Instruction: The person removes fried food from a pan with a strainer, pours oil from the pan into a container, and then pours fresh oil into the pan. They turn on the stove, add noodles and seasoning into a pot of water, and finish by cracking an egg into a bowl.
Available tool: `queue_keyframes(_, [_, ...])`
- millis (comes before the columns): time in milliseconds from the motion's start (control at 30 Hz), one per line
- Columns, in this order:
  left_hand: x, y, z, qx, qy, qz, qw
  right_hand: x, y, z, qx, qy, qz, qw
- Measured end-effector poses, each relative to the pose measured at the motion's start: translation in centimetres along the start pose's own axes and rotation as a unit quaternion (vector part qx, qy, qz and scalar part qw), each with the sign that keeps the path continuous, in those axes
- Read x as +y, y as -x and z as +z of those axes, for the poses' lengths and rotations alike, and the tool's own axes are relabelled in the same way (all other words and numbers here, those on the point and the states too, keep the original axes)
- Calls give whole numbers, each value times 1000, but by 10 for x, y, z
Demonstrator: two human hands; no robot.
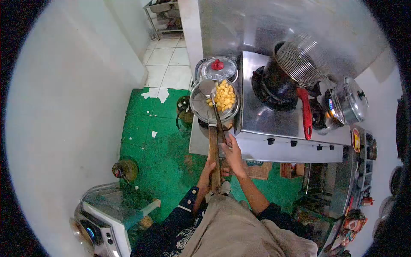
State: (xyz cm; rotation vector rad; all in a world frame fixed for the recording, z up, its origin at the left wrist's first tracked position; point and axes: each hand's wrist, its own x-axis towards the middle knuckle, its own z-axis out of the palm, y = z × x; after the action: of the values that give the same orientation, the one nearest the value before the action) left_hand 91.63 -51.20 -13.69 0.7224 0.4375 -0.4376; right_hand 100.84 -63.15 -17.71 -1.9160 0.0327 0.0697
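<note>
Green-painted floor (162, 124) around a steel stove (267, 124), right of the work. Left hand (208, 168): fingers wrapped around the long wooden handle of a round strainer (199, 103), partly hidden behind it. Right hand (232, 152): fingers closed on the dark handle of a ladle (217, 115). Diced yellow food (225, 97) lies in the strainer's right half, beside the ladle head; red-knobbed lid (229, 67) just beyond

Wire basket (302, 58) sits over the steel stove (263, 122); lidded metal pot (354, 103) stands at right. Green floor (165, 147) shows irregular white patches (162, 95).
</note>
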Motion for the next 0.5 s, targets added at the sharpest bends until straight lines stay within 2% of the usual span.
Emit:
queue_keyframes(67, [-2, 1, -3, 5, 41, -15, 999, -11, 8, -5, 3, 15, -14, 1000])
queue_keyframes(133, [-7, -2, -24, 49, 26, 2, 998, -8, 15, -12, 6, 41, -28, 999])
queue_keyframes(167, [-9, 0, -39, 106, 5, 6, 994, -34, 26, -25, -18, 102, 14, 995])
queue_keyframes(200, [-12, 5, -53, 155, -25, 8, 988, -31, 39, -30, 31, 116, -76, 990])
queue_keyframes(233, [-18, 8, -65, 164, -56, 42, 984, -34, 46, -39, 1, 122, -9, 992])
queue_keyframes(267, [-24, 14, -79, 167, -86, 78, 979, -10, 59, -38, 63, 141, -75, 985])
queue_keyframes(333, [-48, 25, -133, 177, -131, 75, 973, -8, 91, -59, 73, 139, -41, 987])
queue_keyframes(400, [-74, 40, -142, 199, -205, 53, 957, 9, 126, -77, 74, 139, 1, 987])
queue_keyframes(500, [-114, 30, -125, 134, -293, -30, 946, 34, 181, -120, 87, 171, 55, 980])
